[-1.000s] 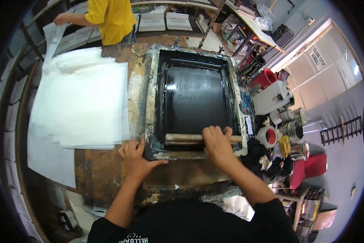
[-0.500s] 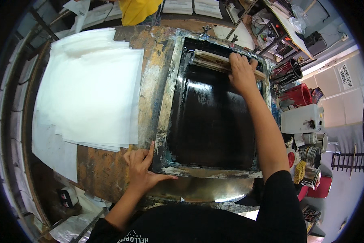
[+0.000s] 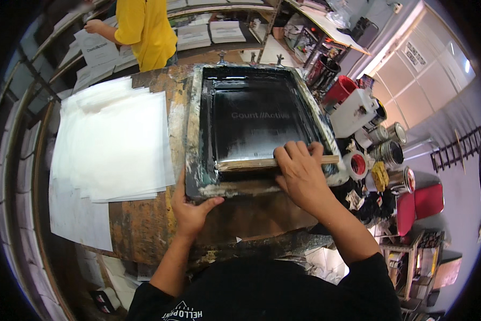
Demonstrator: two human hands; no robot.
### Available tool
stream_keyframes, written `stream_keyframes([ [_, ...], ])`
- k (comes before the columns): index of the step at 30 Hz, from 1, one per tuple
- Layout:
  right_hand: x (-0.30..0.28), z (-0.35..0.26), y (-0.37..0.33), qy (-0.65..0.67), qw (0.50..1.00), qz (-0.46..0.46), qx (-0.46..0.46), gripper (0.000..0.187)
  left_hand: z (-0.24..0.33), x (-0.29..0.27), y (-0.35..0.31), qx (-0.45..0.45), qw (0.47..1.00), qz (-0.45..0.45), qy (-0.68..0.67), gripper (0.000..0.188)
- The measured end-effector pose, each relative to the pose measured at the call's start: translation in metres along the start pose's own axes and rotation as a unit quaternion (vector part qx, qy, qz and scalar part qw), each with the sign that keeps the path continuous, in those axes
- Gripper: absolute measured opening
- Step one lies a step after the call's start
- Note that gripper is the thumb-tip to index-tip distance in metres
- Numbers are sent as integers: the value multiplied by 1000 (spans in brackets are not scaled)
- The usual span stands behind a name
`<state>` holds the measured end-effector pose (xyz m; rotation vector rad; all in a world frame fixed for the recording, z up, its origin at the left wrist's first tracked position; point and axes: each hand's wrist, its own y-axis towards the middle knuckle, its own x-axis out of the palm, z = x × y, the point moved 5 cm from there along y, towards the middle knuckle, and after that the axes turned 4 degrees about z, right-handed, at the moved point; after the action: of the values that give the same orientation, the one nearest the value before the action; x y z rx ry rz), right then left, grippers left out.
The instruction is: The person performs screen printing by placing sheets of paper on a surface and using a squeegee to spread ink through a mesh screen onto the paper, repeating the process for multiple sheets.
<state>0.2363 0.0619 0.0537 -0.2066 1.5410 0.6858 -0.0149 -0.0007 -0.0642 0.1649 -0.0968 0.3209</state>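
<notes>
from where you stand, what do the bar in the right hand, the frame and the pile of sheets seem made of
Bar: probably wood, unpolished, given its pale brown colour and worn, stained look.
Frame: wood or metal, can't tell; rough pale and dark blotches hide its surface.
Sheets: likely thin paper, fairly matte, judging by the flat, overlapping white layers.

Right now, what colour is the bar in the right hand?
The bar in the right hand is light brown; it shows best in the head view.
</notes>
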Motion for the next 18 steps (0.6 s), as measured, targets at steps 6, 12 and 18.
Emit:
stream_keyframes([
  [6, -84, 19, 54, -53, 966, 254, 17, 40, 91, 36, 65, 247, 965, 12, -89, 115],
  [12, -141, 55, 138, -28, 958, 287, -5, 48, -37, 66, 221, 168, 957, -19, 235, 32],
  [18, -152, 70, 189, 24, 978, 202, 47, 71, -112, 101, 285, 371, 756, -40, 537, 26],
])
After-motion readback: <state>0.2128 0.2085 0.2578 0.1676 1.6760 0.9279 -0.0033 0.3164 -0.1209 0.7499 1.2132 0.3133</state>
